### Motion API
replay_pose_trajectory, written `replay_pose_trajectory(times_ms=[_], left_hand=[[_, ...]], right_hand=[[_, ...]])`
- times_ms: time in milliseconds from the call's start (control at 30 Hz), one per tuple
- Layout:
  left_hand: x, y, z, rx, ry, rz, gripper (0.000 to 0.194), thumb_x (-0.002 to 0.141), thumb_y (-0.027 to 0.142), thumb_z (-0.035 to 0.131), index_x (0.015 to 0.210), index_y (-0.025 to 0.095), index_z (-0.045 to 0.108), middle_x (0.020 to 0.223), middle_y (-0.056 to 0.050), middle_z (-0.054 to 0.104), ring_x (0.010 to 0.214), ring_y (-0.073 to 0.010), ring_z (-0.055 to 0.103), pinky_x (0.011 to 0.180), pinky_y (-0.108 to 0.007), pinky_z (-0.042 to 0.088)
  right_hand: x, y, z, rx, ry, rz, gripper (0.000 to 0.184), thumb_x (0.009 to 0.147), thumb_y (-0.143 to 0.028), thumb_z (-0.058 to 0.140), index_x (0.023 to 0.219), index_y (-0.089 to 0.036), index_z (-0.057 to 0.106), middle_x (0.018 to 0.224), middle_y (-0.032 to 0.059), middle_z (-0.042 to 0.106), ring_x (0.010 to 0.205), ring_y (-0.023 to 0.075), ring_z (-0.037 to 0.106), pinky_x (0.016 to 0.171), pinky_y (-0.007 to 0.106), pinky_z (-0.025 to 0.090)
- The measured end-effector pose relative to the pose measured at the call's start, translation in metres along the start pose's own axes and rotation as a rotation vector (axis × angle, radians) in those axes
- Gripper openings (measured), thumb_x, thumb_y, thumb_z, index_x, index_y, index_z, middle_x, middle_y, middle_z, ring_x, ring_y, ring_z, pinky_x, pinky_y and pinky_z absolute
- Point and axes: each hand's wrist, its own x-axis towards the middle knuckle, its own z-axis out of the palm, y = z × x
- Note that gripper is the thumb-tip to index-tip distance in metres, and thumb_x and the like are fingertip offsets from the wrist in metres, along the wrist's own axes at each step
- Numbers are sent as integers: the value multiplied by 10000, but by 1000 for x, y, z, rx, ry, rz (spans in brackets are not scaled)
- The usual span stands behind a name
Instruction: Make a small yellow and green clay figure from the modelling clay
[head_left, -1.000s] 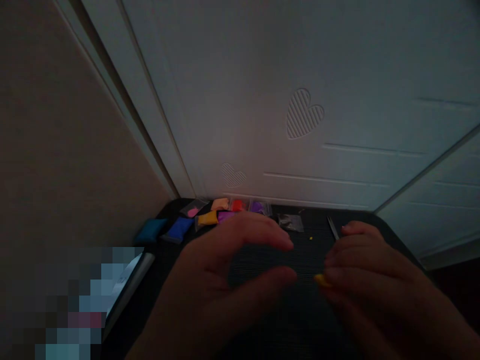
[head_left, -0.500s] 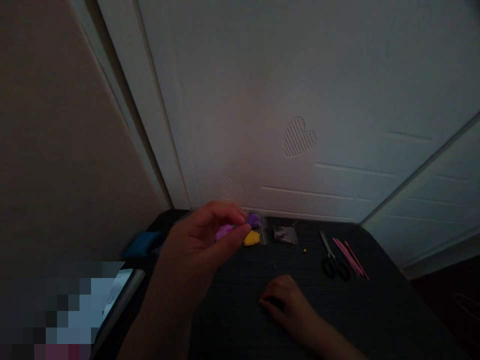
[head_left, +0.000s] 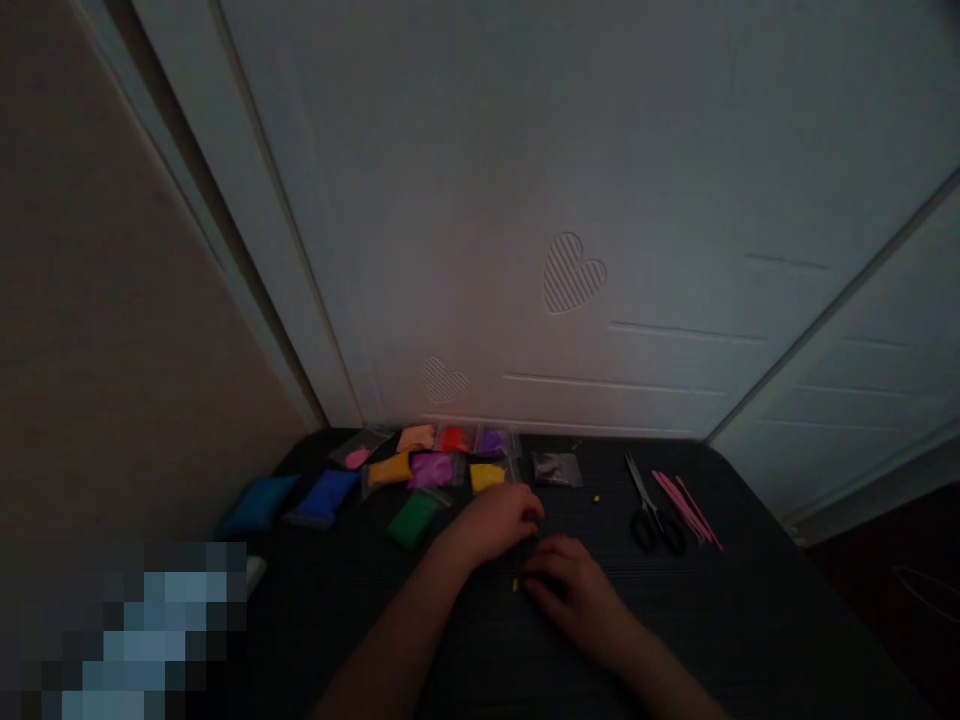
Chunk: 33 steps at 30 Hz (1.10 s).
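Note:
My right hand (head_left: 574,595) rests low over the dark table with thumb and forefinger pinched at a small yellow clay-like piece (head_left: 515,585), which sticks out at the fingertips. Just beyond it, my left hand (head_left: 499,522) reaches down to the tabletop, its fingers curled inward. Whatever lies under those fingertips is too dark and small to make out. Behind the left hand is a clear bag of yellow clay-like material (head_left: 487,478), partly covered by the hand. Another tiny yellow bit (head_left: 596,498) lies apart on the table.
Coloured packets, including a green one (head_left: 414,520), a blue one (head_left: 324,498) and a teal one (head_left: 260,502), line the left and back. A grey packet (head_left: 556,468), black-handled scissors (head_left: 651,515) and pink sticks (head_left: 684,508) lie right. A white panel (head_left: 465,200) rises behind the table (head_left: 480,650).
My left hand has come down from its raised place in front of the packets to the tabletop beside my right hand. More packets now show. The view has shifted slightly.

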Motion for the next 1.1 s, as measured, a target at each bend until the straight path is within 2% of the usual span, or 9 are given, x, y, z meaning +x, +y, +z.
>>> replay_pose_trajectory(times_ms=[67, 133, 300, 400, 500, 667, 733, 933, 1100], left_hand=[[6, -15, 15, 2, -91, 44, 212, 647, 174, 564, 846, 211, 628, 823, -6, 592, 763, -146, 533, 667, -224, 386], [8, -22, 20, 0, -122, 73, 222, 647, 207, 578, 863, 221, 628, 823, -2, 579, 765, -143, 526, 664, -218, 379], [10, -24, 18, -58, -122, 79, 150, 666, 225, 567, 792, 215, 648, 780, 5, 568, 736, -129, 515, 659, -212, 362], [11, -25, 20, -103, -114, 36, 130, 681, 244, 547, 756, 192, 641, 758, 5, 573, 719, -122, 516, 650, -205, 363], [11, -25, 24, -150, -74, -9, 174, 706, 283, 515, 795, 172, 615, 719, 7, 571, 661, -115, 511, 593, -203, 365], [6, -22, 30, -304, 171, -102, 200, 715, 313, 511, 815, 156, 583, 720, -2, 572, 653, -120, 503, 586, -217, 377], [3, -21, 32, -319, 220, -116, 219, 717, 306, 512, 865, 159, 581, 738, -10, 573, 677, -128, 511, 617, -231, 392], [-3, -21, 36, -275, 257, -89, 232, 691, 228, 540, 914, 190, 590, 791, -12, 575, 726, -132, 526, 669, -242, 412], [2, -20, 32, -352, 276, -127, 236, 735, 291, 483, 908, 170, 587, 814, -25, 616, 758, -154, 552, 677, -261, 422]], right_hand=[[1, 5, -7, 96, 38, 39, 163, 766, -200, 478, 876, -229, 594, 903, 18, 547, 869, 132, 491, 781, 252, 362], [2, 13, -13, 183, 94, 98, 151, 774, -216, 463, 845, -209, 596, 856, 18, 557, 825, 128, 508, 752, 244, 374], [8, 36, -21, 439, 213, 323, 193, 747, -321, 495, 842, -188, 596, 788, 13, 582, 744, 142, 518, 666, 245, 381], [9, 41, -23, 552, 244, 383, 228, 722, -354, 517, 851, -183, 595, 718, -1, 572, 691, 135, 505, 614, 231, 370], [9, 41, -24, 629, 251, 378, 231, 703, -350, 536, 843, -177, 596, 696, -8, 564, 678, 127, 499, 612, 224, 367], [10, 41, -23, 637, 250, 350, 235, 694, -349, 532, 841, -178, 599, 713, -1, 571, 676, 132, 506, 611, 235, 378], [11, 43, -22, 601, 254, 344, 238, 696, -352, 524, 842, -178, 597, 724, 3, 574, 678, 136, 510, 616, 242, 384], [11, 44, -18, 507, 276, 305, 253, 719, -362, 489, 852, -170, 586, 692, 12, 569, 652, 144, 520, 582, 250, 398], [17, 41, -14, 454, 301, 273, 236, 726, -352, 479, 836, -174, 588, 733, 13, 583, 679, 142, 521, 608, 249, 396]])
